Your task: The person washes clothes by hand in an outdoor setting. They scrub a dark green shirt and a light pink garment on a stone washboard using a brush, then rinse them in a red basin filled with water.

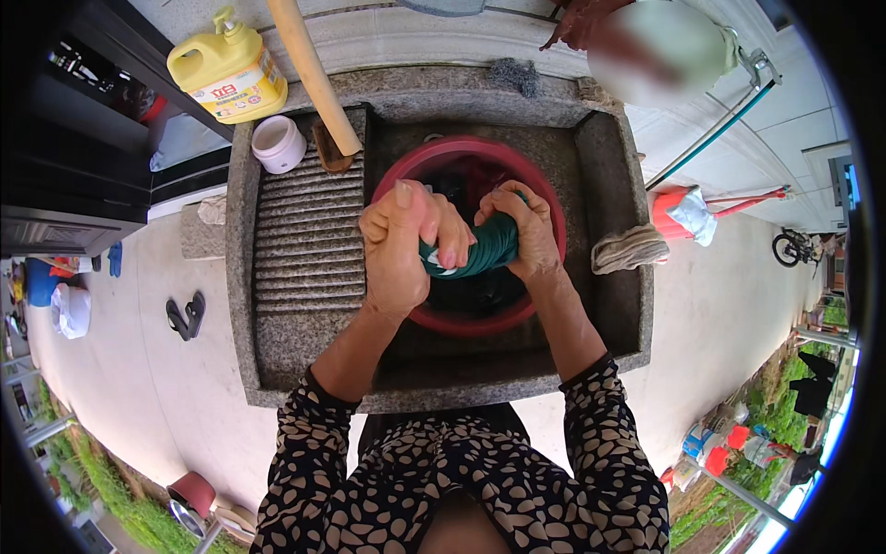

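A dark green cloth (489,244), twisted into a tight roll, is stretched between my two hands. My left hand (399,242) is closed round its left end, and my right hand (526,226) grips the other end. Small white patches show on the cloth beside my left fingers. Both hands are above a red basin (544,189), which holds dark wet-looking fabric (471,294); my hands hide part of it. The basin stands inside a grey stone sink (600,332).
Left in the sink is a ridged washboard (309,235) with a white-pink cup (279,144) and a brush (330,148). A yellow detergent jug (228,74) and wooden pole (314,74) stand behind. A grey rag (629,249) drapes the right rim. Black slippers (186,316) lie on the floor.
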The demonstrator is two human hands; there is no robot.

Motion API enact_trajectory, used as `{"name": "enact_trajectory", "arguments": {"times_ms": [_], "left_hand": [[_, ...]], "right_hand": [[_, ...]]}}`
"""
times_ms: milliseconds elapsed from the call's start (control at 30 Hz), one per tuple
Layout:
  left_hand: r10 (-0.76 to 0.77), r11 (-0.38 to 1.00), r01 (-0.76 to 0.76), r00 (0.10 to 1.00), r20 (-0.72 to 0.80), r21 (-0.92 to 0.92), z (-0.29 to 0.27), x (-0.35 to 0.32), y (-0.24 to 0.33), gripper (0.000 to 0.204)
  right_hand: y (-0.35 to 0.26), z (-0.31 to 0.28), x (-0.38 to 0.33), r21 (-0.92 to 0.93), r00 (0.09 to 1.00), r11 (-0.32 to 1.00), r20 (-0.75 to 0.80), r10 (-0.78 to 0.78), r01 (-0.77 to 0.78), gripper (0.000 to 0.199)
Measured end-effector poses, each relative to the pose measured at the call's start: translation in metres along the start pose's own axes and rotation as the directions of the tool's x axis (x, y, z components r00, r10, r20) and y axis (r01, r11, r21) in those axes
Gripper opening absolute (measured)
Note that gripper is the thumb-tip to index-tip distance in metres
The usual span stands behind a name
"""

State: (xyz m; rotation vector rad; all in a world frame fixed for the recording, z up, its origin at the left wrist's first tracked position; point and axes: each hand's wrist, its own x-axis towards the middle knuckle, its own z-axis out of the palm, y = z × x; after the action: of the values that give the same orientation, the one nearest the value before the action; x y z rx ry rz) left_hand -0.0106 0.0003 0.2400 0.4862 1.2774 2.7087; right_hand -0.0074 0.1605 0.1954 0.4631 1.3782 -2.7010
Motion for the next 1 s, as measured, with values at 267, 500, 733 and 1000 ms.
{"name": "enact_trajectory", "arguments": {"times_ms": [267,500,733,1000], "left_hand": [[0.069,0.306,-0.770,0.605,0.793,0.560,0.048,-0.033,-0.035,0.041],[-0.405,-0.060,-0.758,0.613,0.678,0.649,0.053,-0.044,-0.090,0.021],[-0.203,-0.231,-0.515,0.855,0.477,0.825,0.052,-0.057,-0.177,0.019],[-0.498,-0.186,-0.358,0.837,0.226,0.915,0.036,-0.056,-0.207,0.029]], "right_hand": [[-0.032,0.009,0.021,-0.477,0.981,0.879,0.170,0.098,-0.005,0.011],[-0.024,0.003,0.027,-0.767,0.982,0.626,0.188,0.011,0.140,0.013],[0.015,-0.022,0.032,-0.783,0.995,0.616,0.090,-0.033,0.091,0.012],[0.038,-0.029,0.025,-0.574,0.982,0.817,-0.113,-0.150,0.059,0.012]]}}
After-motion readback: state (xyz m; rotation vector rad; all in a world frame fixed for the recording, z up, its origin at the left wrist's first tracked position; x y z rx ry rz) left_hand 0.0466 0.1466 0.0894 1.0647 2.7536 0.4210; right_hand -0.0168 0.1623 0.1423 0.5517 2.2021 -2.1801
